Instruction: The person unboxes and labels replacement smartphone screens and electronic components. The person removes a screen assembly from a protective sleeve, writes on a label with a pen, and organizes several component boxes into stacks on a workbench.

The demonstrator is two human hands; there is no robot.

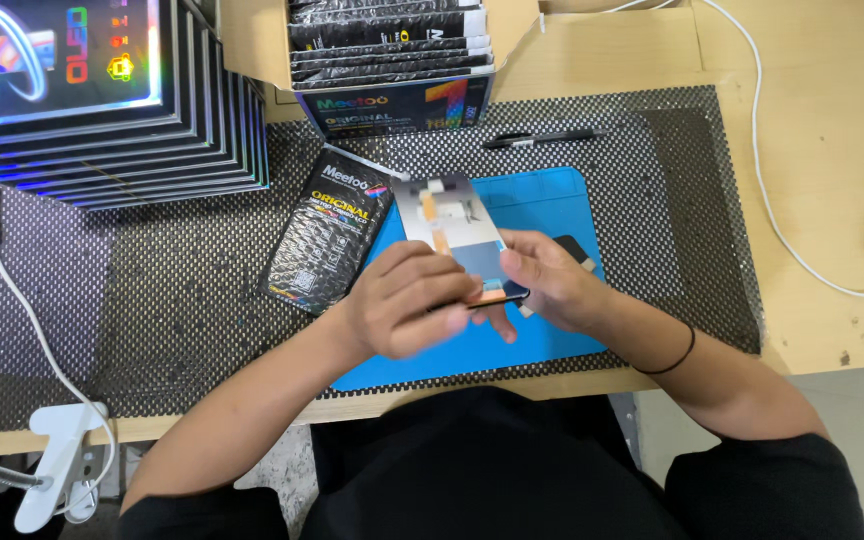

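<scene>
Phone screen (449, 225) lengthwise away, both hands.

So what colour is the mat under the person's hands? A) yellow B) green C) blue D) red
C: a blue mat lies on the dotted black liner, beneath both the left hand and the right hand, which hold a flat phone screen part over it.

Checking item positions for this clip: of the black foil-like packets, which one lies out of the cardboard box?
The black packet lying flat on the mesh mat, left of the blue mat, beside the left hand. The others stand packed in the open cardboard box.
</scene>
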